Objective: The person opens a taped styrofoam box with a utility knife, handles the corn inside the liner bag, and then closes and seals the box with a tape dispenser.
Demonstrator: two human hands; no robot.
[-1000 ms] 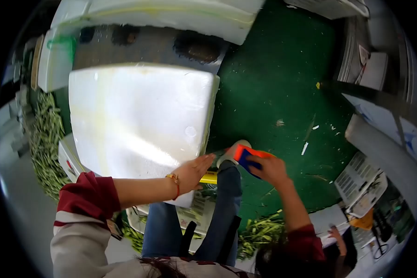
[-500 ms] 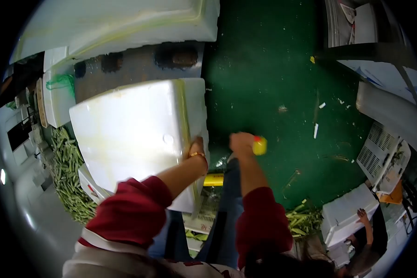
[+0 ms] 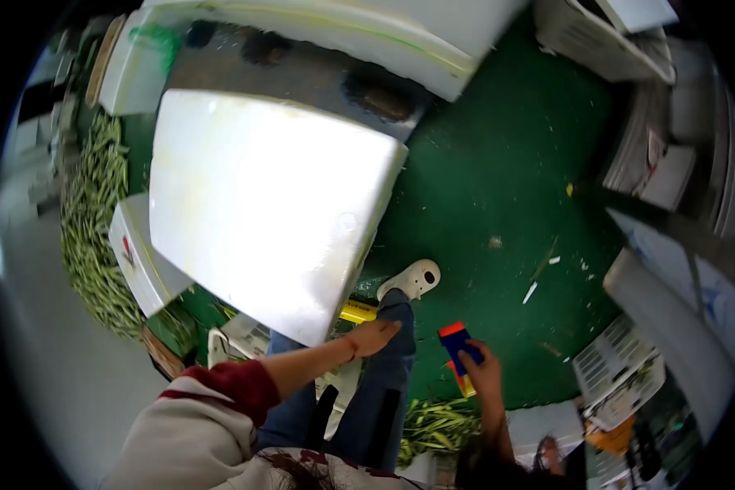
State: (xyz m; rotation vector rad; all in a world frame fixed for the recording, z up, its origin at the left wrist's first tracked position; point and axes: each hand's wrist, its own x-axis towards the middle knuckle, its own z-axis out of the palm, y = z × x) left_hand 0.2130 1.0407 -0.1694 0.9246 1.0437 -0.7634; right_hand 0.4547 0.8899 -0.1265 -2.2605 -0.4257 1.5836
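A large white foam box (image 3: 261, 204) stands in front of me, its smooth top bright with glare. My left hand (image 3: 374, 336) is beside its near right corner, over my knee, holding nothing, its fingers stretched out. Farther right, over the green floor, my right hand (image 3: 483, 369) grips a blue and orange tape dispenser (image 3: 459, 345) with a yellow part low on it. Part of a yellow object (image 3: 358, 311) shows between the box and my leg.
Green vegetable stalks (image 3: 98, 237) lie piled at the left, with more stalks (image 3: 441, 425) near my feet. A smaller white box (image 3: 143, 261) is at the left. White crates (image 3: 616, 367) stand at the right. Another person's hand (image 3: 550, 456) shows at lower right.
My left hand has come off the box's right side and moved down over my leg. My right hand has moved right and toward me with the dispenser. The view has turned.
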